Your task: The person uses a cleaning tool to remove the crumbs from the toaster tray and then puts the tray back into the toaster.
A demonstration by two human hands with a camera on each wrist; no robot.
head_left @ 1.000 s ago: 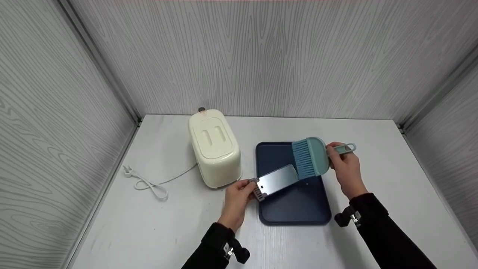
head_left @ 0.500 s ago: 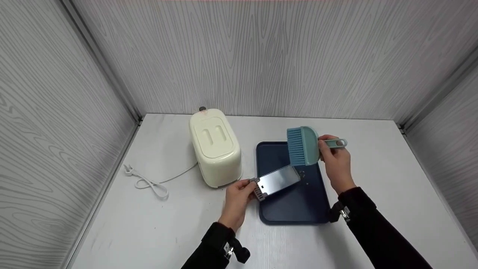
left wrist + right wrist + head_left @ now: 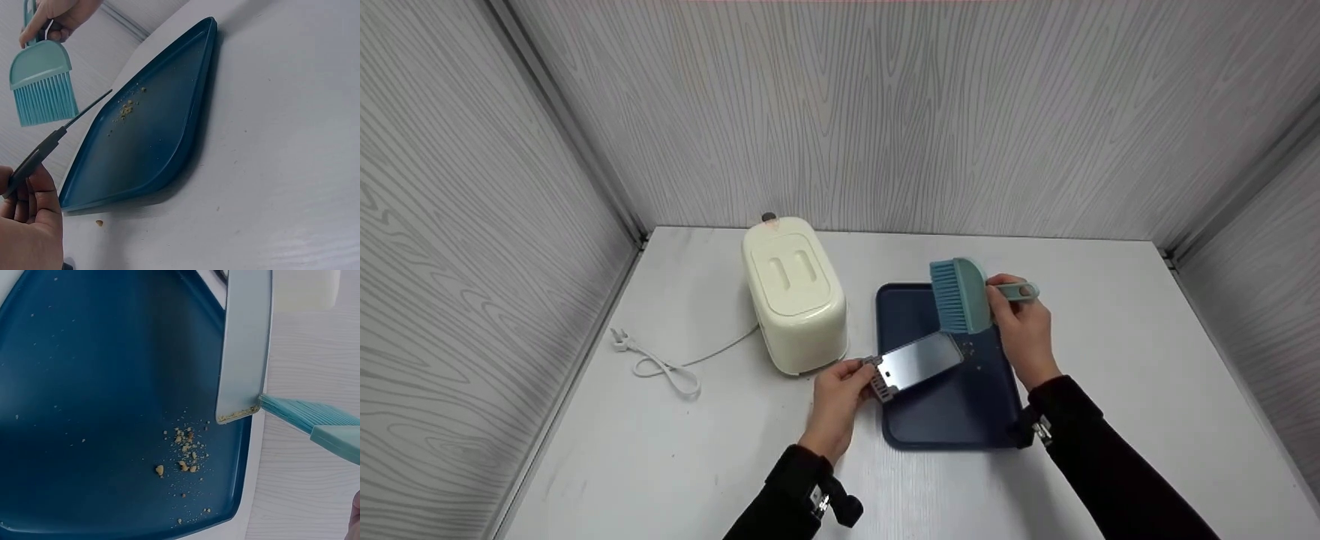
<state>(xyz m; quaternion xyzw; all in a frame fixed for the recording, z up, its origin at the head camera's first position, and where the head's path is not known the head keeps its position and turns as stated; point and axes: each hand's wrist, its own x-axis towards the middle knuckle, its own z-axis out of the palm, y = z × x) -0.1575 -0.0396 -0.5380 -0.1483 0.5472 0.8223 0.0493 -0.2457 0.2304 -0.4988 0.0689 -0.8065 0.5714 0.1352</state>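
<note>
My left hand [image 3: 832,409] pinches the grey slotted end of a flat metal crumb tray [image 3: 921,363], which slants over a dark blue tray [image 3: 945,420]. A line of crumbs lies along the crumb tray's far end in the right wrist view. By its handle, my right hand [image 3: 1026,334] grips a light-blue brush [image 3: 973,296]. The brush's bristles [image 3: 298,412] meet the corner of that far end. Below, loose crumbs [image 3: 184,447] are scattered on the blue tray, thickest in one patch under the crumb tray's tip.
A cream toaster [image 3: 795,281] stands left of the blue tray. Its white cord [image 3: 667,369] and plug [image 3: 619,341] lie farther left on the white table [image 3: 720,465]. One crumb [image 3: 99,223] lies on the table beside the tray. Wood-grain panels enclose the back and sides.
My right hand has moved the brush left and up, off the crumb tray's right end to its upper corner, exposing crumbs on the blue tray. The left hand and crumb tray have stayed put.
</note>
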